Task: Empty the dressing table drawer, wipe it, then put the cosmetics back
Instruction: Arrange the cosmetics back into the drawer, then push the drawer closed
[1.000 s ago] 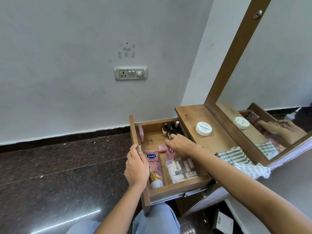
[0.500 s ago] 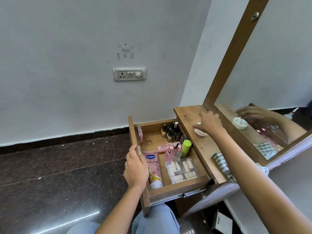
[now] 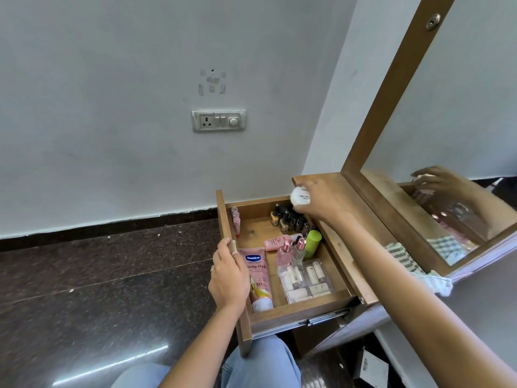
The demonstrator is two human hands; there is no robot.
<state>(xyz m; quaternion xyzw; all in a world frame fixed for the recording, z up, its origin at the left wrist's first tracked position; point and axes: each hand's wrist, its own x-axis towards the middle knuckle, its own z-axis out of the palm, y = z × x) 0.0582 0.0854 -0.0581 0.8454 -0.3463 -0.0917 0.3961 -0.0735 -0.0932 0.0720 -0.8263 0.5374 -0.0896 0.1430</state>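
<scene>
The wooden drawer point(image 3: 296, 313) stands pulled out from the dressing table point(image 3: 361, 208). Inside lie a pink Vaseline tube point(image 3: 258, 278), a clear case of small tubes point(image 3: 305, 280), a green bottle point(image 3: 312, 243), two pink-capped bottles point(image 3: 292, 252), a small pink tube point(image 3: 275, 243) and several dark nail polish bottles point(image 3: 288, 218). My left hand point(image 3: 228, 275) grips the drawer front by its handle. My right hand point(image 3: 319, 201) holds a round white jar point(image 3: 300, 196) above the drawer's back right corner.
A checked cloth point(image 3: 405, 257) lies on the tabletop by the wood-framed mirror point(image 3: 458, 152). A switch plate point(image 3: 218, 120) sits on the white wall. Dark stone floor point(image 3: 98, 289) spreads to the left. My knees in jeans are under the drawer.
My right hand left the drawer, reached to the tabletop, picked up the white jar and carried it over the drawer's back corner. My left hand stayed on the drawer front.
</scene>
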